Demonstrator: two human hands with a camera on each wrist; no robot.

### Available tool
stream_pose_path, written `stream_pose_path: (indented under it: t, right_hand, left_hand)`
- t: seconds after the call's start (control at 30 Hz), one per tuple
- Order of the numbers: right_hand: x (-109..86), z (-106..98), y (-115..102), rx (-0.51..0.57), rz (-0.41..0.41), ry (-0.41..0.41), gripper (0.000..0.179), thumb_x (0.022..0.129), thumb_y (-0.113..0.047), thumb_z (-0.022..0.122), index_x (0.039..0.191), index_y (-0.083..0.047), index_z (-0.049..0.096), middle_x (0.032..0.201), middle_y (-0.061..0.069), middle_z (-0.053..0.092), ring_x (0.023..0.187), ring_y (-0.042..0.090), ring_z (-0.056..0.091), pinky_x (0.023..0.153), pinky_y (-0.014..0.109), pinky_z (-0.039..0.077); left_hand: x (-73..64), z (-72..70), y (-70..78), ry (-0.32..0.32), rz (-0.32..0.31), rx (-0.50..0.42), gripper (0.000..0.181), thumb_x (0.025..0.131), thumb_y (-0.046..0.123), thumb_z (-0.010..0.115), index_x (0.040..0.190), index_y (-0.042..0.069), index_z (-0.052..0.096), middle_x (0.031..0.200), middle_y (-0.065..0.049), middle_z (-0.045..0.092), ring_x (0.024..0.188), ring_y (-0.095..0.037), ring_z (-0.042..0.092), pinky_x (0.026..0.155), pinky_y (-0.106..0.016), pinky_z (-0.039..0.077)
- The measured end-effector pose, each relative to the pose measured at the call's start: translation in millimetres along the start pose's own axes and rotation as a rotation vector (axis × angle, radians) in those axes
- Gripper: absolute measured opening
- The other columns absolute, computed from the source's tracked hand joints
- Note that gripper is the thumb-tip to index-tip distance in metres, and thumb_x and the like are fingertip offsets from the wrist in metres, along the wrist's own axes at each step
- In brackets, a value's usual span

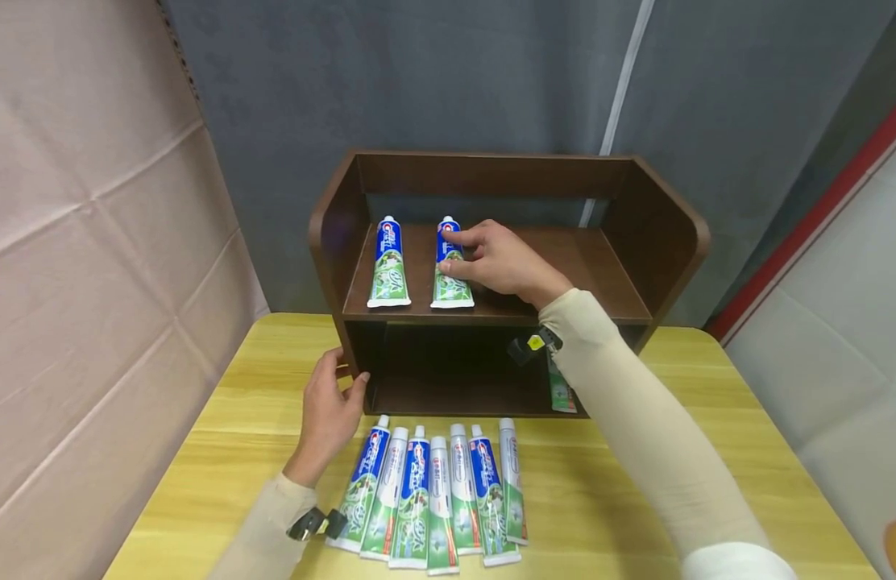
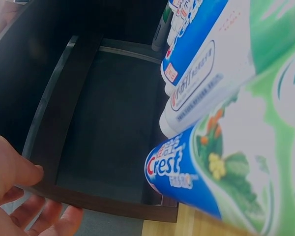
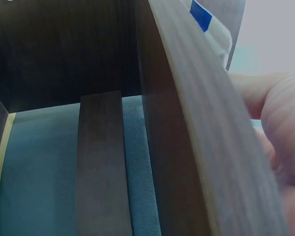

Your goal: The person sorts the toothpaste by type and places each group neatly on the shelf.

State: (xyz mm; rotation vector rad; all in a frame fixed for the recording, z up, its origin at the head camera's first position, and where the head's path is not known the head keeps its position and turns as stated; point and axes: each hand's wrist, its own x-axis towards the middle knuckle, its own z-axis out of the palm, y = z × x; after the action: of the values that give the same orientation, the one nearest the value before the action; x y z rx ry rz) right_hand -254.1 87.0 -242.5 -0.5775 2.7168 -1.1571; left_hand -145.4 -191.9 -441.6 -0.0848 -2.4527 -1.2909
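Note:
A dark brown two-tier shelf (image 1: 477, 317) stands on the table. On its upper board, my right hand (image 1: 502, 262) holds a blue-and-green toothpaste tube (image 1: 451, 292), with thumb and forefinger across it. The tube lies cap toward the back. To its left lies a matching toothpaste tube (image 1: 388, 266). My left hand (image 1: 332, 411) grips the lower front edge of the shelf's left side panel (image 2: 88, 196), thumb inside and fingers outside. In the right wrist view the upper board hides most of the right hand (image 3: 280, 132).
Several toothpaste tubes (image 1: 439, 507), some blue and some white, lie fanned on the wooden table (image 1: 607, 483) before the shelf. Another green-and-white tube (image 1: 562, 395) lies at the lower compartment's right, partly behind the right arm. A grey curtain (image 1: 419, 80) hangs behind.

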Motion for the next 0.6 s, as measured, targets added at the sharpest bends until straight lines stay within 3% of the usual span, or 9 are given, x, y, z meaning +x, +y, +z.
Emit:
stream_pose_path:
  t: [0.13, 0.23, 0.33, 0.6]
  right_hand:
    - [0.3, 0.4, 0.2, 0.008, 0.007, -0.004, 0.064, 0.097, -0.037, 0.078, 0.155, -0.024, 0.054, 0.136, 0.006, 0.065, 0.084, 0.024, 0.05, 0.063, 0.031, 0.043]
    - [0.3, 1.3, -0.1, 0.032, 0.029, 0.0, 0.065, 0.096, -0.035, 0.078, 0.156, -0.023, 0.055, 0.147, 0.006, 0.061, 0.103, 0.025, 0.059, 0.08, 0.033, 0.057]
    - [-0.1, 1.0, -1.4, 0.042, 0.042, 0.008, 0.066, 0.097, -0.034, 0.078, 0.156, -0.021, 0.054, 0.147, 0.011, 0.06, 0.115, 0.028, 0.061, 0.096, 0.039, 0.06]
    - [-8.8, -3.8, -5.9, 0.045, 0.039, 0.01, 0.066, 0.097, -0.031, 0.077, 0.156, -0.017, 0.053, 0.149, 0.012, 0.058, 0.122, 0.029, 0.06, 0.104, 0.045, 0.059]
  left_hand:
    - [0.7, -0.1, -0.8, -0.002, -0.01, -0.007, 0.046, 0.101, 0.008, 0.069, 0.144, 0.007, 0.051, 0.133, -0.015, 0.062, 0.118, -0.036, 0.066, 0.089, -0.053, 0.066]
    - [0.5, 0.0, -1.4, -0.002, -0.017, -0.012, 0.046, 0.101, 0.008, 0.069, 0.143, 0.006, 0.052, 0.133, -0.015, 0.062, 0.117, -0.036, 0.066, 0.088, -0.054, 0.066]
    - [1.0, 0.8, -1.8, -0.002, -0.018, -0.013, 0.046, 0.101, 0.008, 0.069, 0.144, 0.006, 0.051, 0.133, -0.015, 0.062, 0.118, -0.037, 0.066, 0.089, -0.054, 0.065]
    - [2.4, 2.5, -1.0, 0.001, -0.011, -0.002, 0.046, 0.102, 0.008, 0.069, 0.144, 0.006, 0.051, 0.133, -0.015, 0.062, 0.118, -0.036, 0.066, 0.088, -0.053, 0.066]
